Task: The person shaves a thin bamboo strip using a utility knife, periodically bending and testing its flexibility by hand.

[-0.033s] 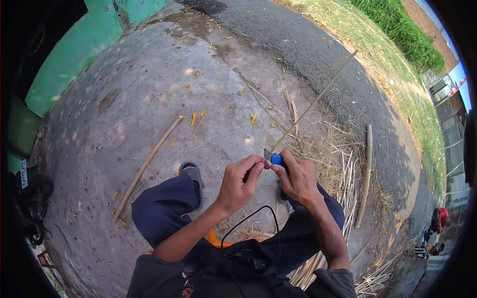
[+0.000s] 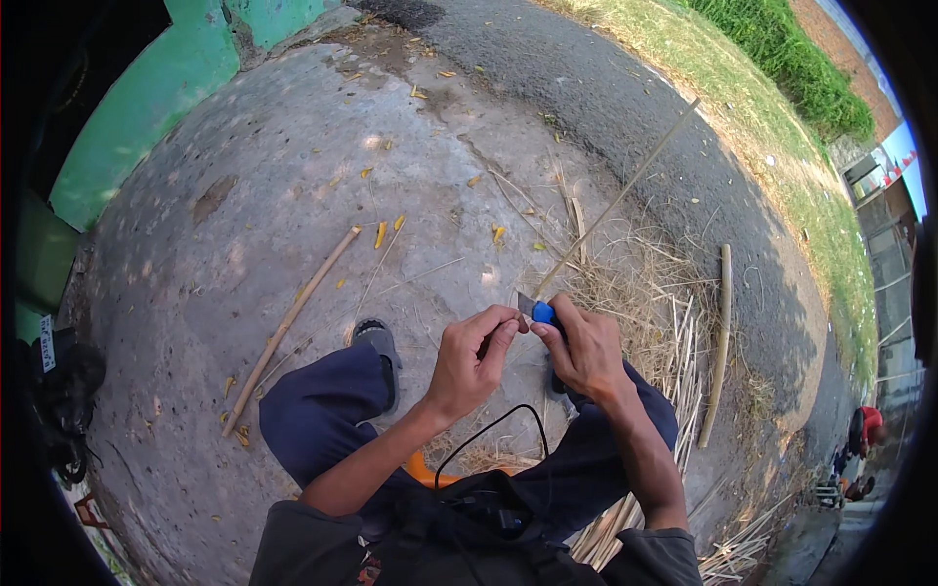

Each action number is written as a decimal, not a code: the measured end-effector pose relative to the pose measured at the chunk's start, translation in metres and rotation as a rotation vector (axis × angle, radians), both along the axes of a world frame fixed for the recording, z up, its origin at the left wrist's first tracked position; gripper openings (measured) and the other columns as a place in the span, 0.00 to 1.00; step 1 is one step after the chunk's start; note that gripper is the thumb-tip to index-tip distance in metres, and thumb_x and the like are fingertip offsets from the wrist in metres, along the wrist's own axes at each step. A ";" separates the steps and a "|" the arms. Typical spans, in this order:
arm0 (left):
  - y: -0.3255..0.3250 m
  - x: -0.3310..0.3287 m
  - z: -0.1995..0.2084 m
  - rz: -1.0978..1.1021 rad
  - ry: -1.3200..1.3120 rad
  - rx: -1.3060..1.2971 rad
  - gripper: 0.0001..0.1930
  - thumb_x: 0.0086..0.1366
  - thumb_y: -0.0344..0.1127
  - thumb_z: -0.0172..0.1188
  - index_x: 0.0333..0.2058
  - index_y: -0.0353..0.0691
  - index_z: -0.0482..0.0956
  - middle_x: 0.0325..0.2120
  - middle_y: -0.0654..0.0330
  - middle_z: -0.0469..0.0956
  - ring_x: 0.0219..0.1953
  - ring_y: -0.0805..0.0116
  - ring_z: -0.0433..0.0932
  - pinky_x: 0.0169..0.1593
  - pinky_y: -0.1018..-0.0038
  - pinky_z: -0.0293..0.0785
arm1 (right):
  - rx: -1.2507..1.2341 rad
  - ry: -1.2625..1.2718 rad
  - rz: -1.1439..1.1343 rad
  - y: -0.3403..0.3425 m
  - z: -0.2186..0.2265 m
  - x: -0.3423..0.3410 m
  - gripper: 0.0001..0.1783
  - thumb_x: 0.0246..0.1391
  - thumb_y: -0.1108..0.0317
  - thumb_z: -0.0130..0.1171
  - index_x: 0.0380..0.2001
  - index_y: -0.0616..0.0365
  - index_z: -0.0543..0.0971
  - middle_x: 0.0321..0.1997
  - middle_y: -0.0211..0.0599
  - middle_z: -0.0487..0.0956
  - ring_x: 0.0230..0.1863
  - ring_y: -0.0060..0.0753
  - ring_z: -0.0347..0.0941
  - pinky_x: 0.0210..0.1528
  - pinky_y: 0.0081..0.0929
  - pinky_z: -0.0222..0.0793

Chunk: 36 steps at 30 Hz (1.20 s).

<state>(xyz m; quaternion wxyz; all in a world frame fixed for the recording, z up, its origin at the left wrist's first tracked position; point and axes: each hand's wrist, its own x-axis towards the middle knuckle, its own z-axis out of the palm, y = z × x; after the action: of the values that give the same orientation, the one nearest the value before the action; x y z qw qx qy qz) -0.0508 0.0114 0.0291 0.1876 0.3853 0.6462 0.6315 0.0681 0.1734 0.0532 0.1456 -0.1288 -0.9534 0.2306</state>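
Strip (image 2: 618, 200): pale, slender | left fingers (image 2: 501, 340) — seemingly pinching it | right fingers (image 2: 571, 317) — gripping blue knife (image 2: 543, 313)

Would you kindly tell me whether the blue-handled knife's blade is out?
Out: its grey blade shows beyond the blue handle in the right hand.

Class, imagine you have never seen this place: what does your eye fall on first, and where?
The blue-handled knife in the right hand, close to the left hand just right of centre, catches the eye first, with a long thin strip slanting from there toward the upper right. Next come the pale split strips heaped along the person's right side and a tan pole lying at the left.
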 end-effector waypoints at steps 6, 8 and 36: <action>0.002 0.009 0.005 0.082 0.078 0.027 0.07 0.76 0.29 0.56 0.40 0.34 0.80 0.21 0.63 0.74 0.19 0.80 0.63 0.25 0.75 0.59 | 0.026 -0.014 -0.044 -0.003 0.005 0.002 0.18 0.70 0.52 0.59 0.38 0.55 0.71 0.22 0.46 0.79 0.23 0.56 0.78 0.24 0.46 0.69; 0.002 0.011 0.006 0.100 0.095 0.039 0.06 0.76 0.28 0.56 0.40 0.34 0.80 0.21 0.63 0.74 0.19 0.79 0.64 0.24 0.75 0.59 | 0.019 0.003 -0.066 -0.006 0.007 0.000 0.18 0.70 0.51 0.59 0.38 0.55 0.71 0.22 0.46 0.79 0.23 0.56 0.78 0.24 0.46 0.69; -0.012 -0.003 -0.009 0.085 -0.007 -0.075 0.08 0.77 0.32 0.56 0.42 0.34 0.82 0.20 0.69 0.74 0.21 0.84 0.66 0.26 0.79 0.62 | -0.242 0.321 -0.311 0.019 0.014 0.019 0.17 0.73 0.56 0.54 0.48 0.60 0.75 0.26 0.43 0.74 0.27 0.42 0.72 0.31 0.38 0.64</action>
<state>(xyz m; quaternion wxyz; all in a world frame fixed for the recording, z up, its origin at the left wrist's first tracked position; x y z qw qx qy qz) -0.0542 -0.0005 0.0196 0.1771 0.3478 0.6848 0.6154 0.0867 0.1928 0.0670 0.3126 -0.2522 -0.8522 0.3354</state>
